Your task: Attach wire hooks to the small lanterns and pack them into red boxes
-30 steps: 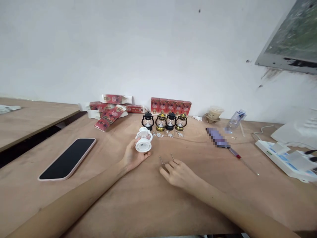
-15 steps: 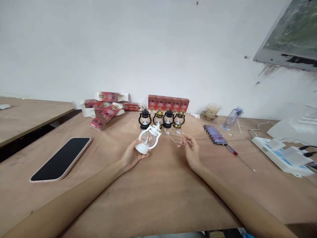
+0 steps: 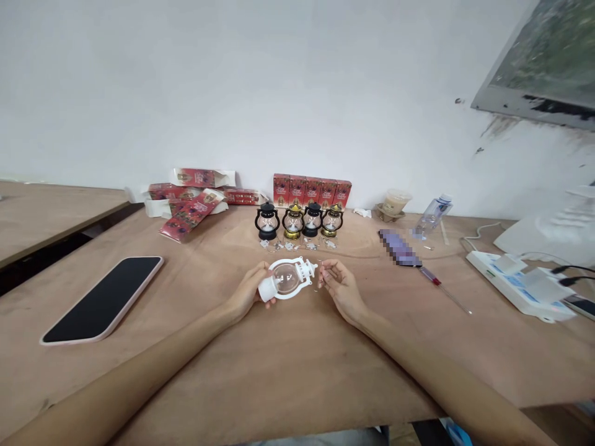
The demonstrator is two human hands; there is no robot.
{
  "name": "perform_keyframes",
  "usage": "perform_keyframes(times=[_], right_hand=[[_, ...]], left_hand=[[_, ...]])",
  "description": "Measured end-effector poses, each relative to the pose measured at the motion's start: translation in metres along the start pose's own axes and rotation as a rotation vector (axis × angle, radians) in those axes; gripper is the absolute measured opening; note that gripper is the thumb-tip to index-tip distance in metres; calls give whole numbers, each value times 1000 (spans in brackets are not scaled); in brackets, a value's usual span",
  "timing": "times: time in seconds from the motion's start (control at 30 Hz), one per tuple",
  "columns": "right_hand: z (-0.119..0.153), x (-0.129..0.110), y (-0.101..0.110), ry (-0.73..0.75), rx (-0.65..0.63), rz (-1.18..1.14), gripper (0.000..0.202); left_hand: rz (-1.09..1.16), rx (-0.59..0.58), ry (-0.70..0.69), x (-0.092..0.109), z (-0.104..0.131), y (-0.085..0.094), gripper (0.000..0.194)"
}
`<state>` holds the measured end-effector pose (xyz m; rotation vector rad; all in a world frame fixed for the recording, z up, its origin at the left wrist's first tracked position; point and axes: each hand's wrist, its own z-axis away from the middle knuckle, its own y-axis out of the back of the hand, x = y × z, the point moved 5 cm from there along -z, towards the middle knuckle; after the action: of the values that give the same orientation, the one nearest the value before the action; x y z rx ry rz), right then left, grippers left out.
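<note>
Worktop: brown, carries the lantern row (image 3: 293, 224), which stands upright on the far side, beyond the hands.
Left hand (image 3: 245, 291): fingers closed round the lantern's base end, on its left; this is the hand in contact.
Right hand (image 3: 344, 291): just right of the cap end, fingertips pinched on the wire; can't tell if they touch the cap.
White lantern (image 3: 287, 279): between both hands, tipped well over. Long axis runs left to right, cap end slightly farther. Base (image 3: 266, 289) left, cap (image 3: 311, 268) right, pointing at the right hand.
Thin wire (image 3: 320, 280): by the cap; contact unclear.
</note>
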<state>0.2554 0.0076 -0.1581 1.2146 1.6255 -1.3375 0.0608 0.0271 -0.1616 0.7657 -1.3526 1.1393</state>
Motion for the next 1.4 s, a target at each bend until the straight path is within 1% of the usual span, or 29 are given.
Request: perform_keyframes(times=[0.1, 0.23, 0.33, 0.6, 0.77, 0.93, 1.17, 1.27, 1.4], right_hand=[[0, 1, 1, -1, 13, 29, 30], [-2, 0, 8, 9, 95, 92, 33], [-2, -2, 10, 27, 130, 167, 33], [1, -7, 4, 84, 103, 262, 24], [-1, -5, 6, 57, 113, 243, 23], [-1, -5, 5, 69, 96, 291, 20], [2, -8, 3, 150, 109, 341, 16], [5, -9, 1, 198, 84, 414, 13], [9, -10, 0, 250, 75, 513, 10]], left_hand=[[0, -38, -5, 2, 4, -5, 33], [10, -52, -1, 4, 6, -7, 34], [13, -61, -15, 6, 8, -8, 33], [-28, -42, -53, 11, 9, -10, 33], [-32, -54, -67, 13, 11, -11, 32], [-23, -79, -74, 13, 11, -11, 31], [31, -113, -34, 14, 10, -11, 27], [40, -144, -26, 14, 9, -11, 27], [33, -155, -12, 13, 8, -10, 29]])
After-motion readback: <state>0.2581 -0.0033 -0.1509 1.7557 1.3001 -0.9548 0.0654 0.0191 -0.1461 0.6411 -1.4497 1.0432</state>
